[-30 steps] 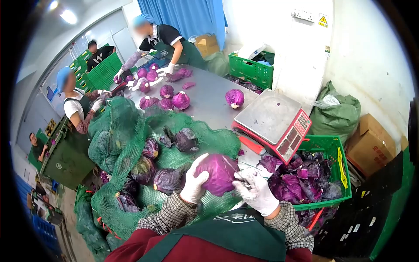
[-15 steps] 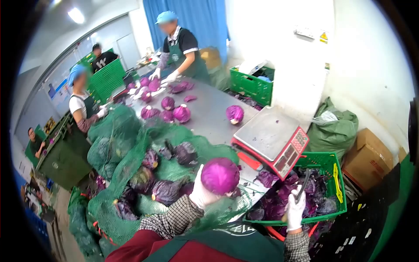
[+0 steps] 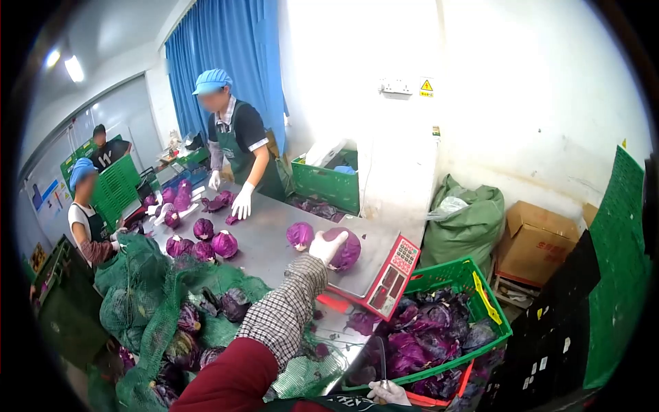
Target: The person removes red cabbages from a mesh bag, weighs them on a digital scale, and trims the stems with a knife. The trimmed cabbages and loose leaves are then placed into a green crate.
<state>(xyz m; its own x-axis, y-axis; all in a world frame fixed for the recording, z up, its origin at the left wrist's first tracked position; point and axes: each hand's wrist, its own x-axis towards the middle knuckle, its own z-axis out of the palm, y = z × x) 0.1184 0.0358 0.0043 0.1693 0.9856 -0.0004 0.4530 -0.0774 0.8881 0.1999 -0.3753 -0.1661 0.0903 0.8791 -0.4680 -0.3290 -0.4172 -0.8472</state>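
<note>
My left hand (image 3: 325,247) is wrapped around a trimmed purple cabbage (image 3: 347,251) over the metal pan of the red digital scale (image 3: 393,276). Just left of that hand, another purple cabbage (image 3: 299,235) lies on the steel table (image 3: 264,259). Low in the view, my gloved right hand (image 3: 390,393) grips a knife (image 3: 382,358), its blade pointing up beside the green crate (image 3: 494,336) of loose outer leaves. An orange-red handled tool (image 3: 332,303) lies at the scale's near edge.
Untrimmed cabbages (image 3: 183,349) lie on green netting (image 3: 147,367) at the left, near a full net sack (image 3: 130,285). Trimmed cabbages (image 3: 224,244) sit mid-table. Across it a co-worker (image 3: 237,141) reaches over leaves. A green sack (image 3: 463,223) and cardboard box (image 3: 539,237) stand right.
My left hand has carried the cabbage forward and right, from above the netting to the scale. My right hand with the knife has dropped lower in view. The camera has turned right.
</note>
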